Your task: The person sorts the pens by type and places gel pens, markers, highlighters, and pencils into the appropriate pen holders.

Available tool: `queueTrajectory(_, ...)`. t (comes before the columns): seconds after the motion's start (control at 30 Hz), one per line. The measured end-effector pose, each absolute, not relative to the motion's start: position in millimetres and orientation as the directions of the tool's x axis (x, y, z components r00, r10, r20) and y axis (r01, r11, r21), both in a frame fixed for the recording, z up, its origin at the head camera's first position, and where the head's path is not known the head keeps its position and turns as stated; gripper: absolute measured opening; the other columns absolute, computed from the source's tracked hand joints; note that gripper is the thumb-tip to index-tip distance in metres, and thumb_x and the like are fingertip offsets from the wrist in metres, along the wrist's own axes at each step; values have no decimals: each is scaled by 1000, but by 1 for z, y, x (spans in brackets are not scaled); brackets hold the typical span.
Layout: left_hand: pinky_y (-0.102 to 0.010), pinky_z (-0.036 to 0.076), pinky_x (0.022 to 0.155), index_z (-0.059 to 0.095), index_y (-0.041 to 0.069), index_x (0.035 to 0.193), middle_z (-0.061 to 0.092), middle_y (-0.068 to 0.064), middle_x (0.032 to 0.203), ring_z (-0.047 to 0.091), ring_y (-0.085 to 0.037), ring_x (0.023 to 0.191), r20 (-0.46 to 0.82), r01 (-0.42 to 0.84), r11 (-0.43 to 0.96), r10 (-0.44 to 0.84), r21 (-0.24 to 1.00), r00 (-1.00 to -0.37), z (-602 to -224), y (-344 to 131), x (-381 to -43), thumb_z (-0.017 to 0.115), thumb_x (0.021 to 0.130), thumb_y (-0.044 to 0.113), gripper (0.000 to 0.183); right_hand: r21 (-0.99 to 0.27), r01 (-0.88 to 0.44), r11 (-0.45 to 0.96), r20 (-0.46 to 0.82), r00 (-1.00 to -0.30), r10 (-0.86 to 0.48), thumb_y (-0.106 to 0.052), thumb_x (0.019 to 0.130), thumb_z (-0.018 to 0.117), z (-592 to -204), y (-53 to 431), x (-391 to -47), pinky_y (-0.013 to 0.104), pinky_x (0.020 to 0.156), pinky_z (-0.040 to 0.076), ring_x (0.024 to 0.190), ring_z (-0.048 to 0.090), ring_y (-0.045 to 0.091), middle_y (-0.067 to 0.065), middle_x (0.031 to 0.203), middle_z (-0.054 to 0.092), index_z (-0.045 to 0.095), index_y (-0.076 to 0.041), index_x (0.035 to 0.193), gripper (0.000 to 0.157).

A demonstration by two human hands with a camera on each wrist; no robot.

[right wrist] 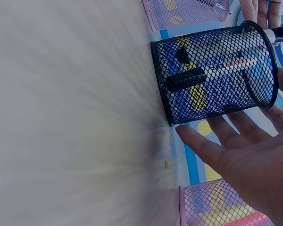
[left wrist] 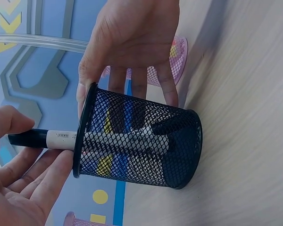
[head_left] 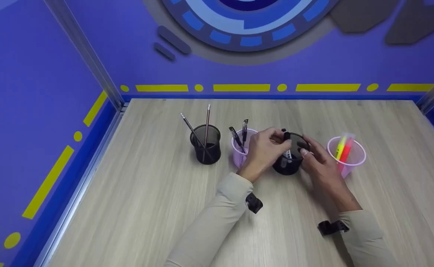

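My left hand [head_left: 264, 150] pinches the black-capped end of a white marker [left wrist: 61, 140]. The marker's other end reaches down inside a black mesh pen cup [left wrist: 137, 141]. Around the cup's far side and rim, my right hand [head_left: 322, 163] holds it, with the thumb at the rim and the fingers along the outer wall. A second marker [right wrist: 186, 80] leans inside the same cup, its black end at the bottom in the right wrist view. The cup stands upright on or close over the wooden table [head_left: 146, 207], between two pink cups.
Left of the hands, a pink mesh cup [head_left: 238, 157] holds black pens, partly hidden by my left hand. Farther left, another black mesh cup [head_left: 212, 157] holds two pencils. At right, a pink cup [head_left: 357, 161] holds yellow and red highlighters. Blue panels [head_left: 239, 70] border the table.
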State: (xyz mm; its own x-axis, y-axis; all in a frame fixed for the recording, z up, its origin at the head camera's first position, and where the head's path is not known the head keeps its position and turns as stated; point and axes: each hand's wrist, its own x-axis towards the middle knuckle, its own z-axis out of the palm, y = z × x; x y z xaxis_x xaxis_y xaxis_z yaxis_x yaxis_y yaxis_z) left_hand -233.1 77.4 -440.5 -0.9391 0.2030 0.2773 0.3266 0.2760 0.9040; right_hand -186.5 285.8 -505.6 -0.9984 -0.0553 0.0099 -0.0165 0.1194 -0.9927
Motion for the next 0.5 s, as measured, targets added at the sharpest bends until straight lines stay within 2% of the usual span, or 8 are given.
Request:
queueTrajectory(0.13, -16, 54, 74, 79, 8, 93, 78, 3, 87, 68, 0, 78, 276, 326, 292, 199, 899, -940, -441, 77, -233, 83, 87, 15, 10, -991, -13, 133, 6, -999, -52, -38, 112, 55, -506, 286, -187, 24, 106, 49, 153, 34, 37, 14, 171, 30, 33, -26, 169, 62)
queueTrajectory(0.27, -16, 53, 75, 81, 8, 94, 78, 4, 88, 67, 1, 79, 274, 329, 321, 205, 888, -939, -441, 77, -234, 83, 88, 18, 12, -993, -27, 118, 21, -998, -53, -35, 112, 55, -506, 285, -187, 31, 108, 47, 152, 35, 37, 14, 170, 31, 34, -23, 168, 61)
queueTrajectory(0.4, -16, 54, 75, 81, 7, 97, 79, 2, 89, 69, -1, 80, 283, 338, 307, 212, 889, -935, -442, 77, -234, 82, 90, 15, 11, -993, -43, 113, 36, -998, -56, -33, 112, 55, -505, 285, -187, 32, 108, 47, 151, 36, 37, 15, 169, 32, 34, -20, 168, 61)
queueTrajectory(0.5, -15, 54, 74, 79, 6, 101, 79, 1, 90, 70, -2, 79, 280, 335, 288, 215, 897, -936, -442, 77, -235, 80, 89, 11, 14, -992, -43, 119, 37, -998, -52, -32, 112, 55, -505, 285, -187, 28, 107, 49, 151, 36, 37, 15, 169, 32, 33, -19, 168, 61)
